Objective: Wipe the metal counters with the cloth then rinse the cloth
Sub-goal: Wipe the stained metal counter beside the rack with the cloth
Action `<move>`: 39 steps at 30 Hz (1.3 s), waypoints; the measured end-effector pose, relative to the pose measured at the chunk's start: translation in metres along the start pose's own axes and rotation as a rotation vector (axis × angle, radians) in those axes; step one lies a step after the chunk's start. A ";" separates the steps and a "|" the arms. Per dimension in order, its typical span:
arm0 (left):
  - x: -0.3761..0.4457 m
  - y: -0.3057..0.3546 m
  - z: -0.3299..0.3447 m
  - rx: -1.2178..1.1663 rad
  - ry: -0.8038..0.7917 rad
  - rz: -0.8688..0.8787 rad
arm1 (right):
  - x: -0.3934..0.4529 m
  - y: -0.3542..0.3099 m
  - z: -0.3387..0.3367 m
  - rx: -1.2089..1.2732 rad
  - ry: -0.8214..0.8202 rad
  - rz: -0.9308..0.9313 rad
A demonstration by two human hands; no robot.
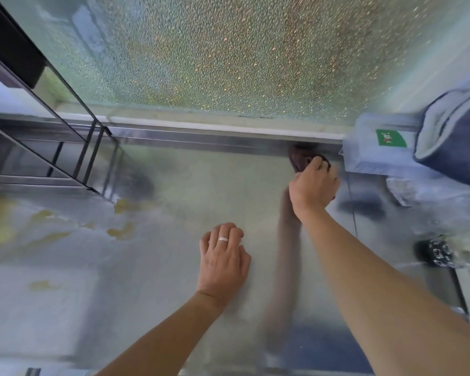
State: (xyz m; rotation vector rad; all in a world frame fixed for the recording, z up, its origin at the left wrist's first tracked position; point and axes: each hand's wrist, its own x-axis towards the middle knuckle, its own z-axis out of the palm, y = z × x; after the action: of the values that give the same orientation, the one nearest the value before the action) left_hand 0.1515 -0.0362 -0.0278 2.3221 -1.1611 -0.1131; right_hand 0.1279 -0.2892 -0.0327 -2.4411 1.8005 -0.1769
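The dull, scuffed stainless-steel counter [174, 213] runs up to a low metal back ledge under a pane of pebbled frosted glass [228, 50]. Far back on the right, the right hand [314, 185] has its fingers curled and clamped on a dark maroon cloth [299, 157], which is bunched against the counter right where the surface meets the back ledge. The left hand [223, 260] lies nearer the front, palm down on the bare metal, its fingers relaxed and lying close together, a thin silver ring [223, 239] on one of them; it holds nothing. Yellowish smears [121, 232] spot the counter to the left, and beyond them stands a black wire rack [65, 147] holding glass panes. At the right end sits a pale blue plastic-wrapped package [375, 156] with a green label [391, 138], just beside the cloth, with a folded navy and white padded fabric [451, 139] leaning over it; what is inside the package cannot be told. Nearer the front on that side lies a small black patterned object [433, 252], too blurred to identify.
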 end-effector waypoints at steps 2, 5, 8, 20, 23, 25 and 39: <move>0.002 0.000 0.002 -0.013 0.000 -0.002 | 0.001 0.010 0.008 0.058 0.045 -0.018; 0.004 -0.005 0.005 -0.024 0.013 0.001 | 0.010 -0.002 0.022 0.192 0.027 -0.045; 0.004 -0.016 0.006 -0.023 0.019 -0.004 | 0.008 -0.028 0.032 0.272 0.054 -0.079; -0.025 -0.102 -0.048 0.058 0.099 -0.113 | -0.090 -0.199 0.058 0.384 -0.092 -0.485; -0.040 -0.140 -0.071 0.108 0.124 -0.175 | -0.113 -0.247 0.062 0.435 -0.186 -0.581; -0.054 -0.166 -0.085 0.146 0.135 -0.226 | -0.126 -0.264 0.066 0.450 -0.224 -0.676; -0.084 -0.200 -0.097 0.178 0.105 -0.325 | -0.231 -0.233 0.051 0.524 -0.415 -1.051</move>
State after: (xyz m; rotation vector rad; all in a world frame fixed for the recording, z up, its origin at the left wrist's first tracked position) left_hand 0.2723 0.1668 -0.0577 2.6251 -0.7623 -0.0042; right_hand 0.2877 0.0011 -0.0557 -2.4689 0.1615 -0.1619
